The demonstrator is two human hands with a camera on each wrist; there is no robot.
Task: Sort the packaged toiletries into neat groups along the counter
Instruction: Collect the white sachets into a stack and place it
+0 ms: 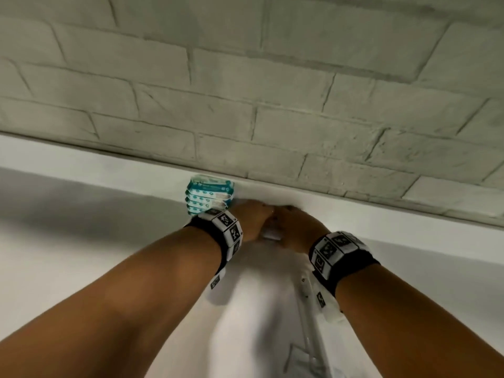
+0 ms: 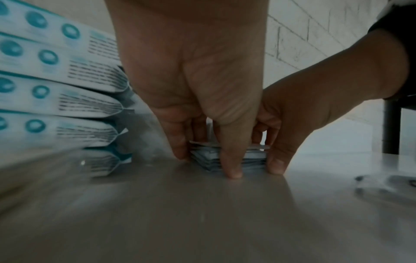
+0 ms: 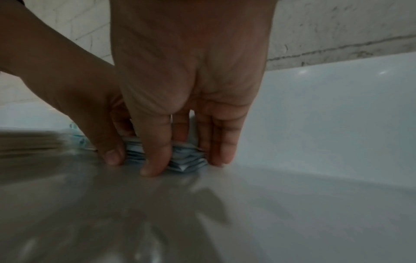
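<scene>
Both hands close on one small stack of flat sachets that rests on the worktop. The left hand grasps it from the left side, thumb tip down on the surface at the stack's near edge, fingers at the left edge. The right hand grasps it from the right, thumb at the near edge and fingers against the right edge and over the top. The two grips touch each other above the stack, so little of it shows in the head view.

At about ten o'clock from the hands, just beside the left wrist, stands a pile of teal-and-white packs, several high, its ends facing the hands. It sits close to the raised white ledge that runs along the back at twelve o'clock, under a grey brick wall.

Toward three o'clock the worktop lies open along the ledge. Toward six o'clock, beneath the forearms, the white surface is open too, with a blurred metal fitting at five o'clock.
</scene>
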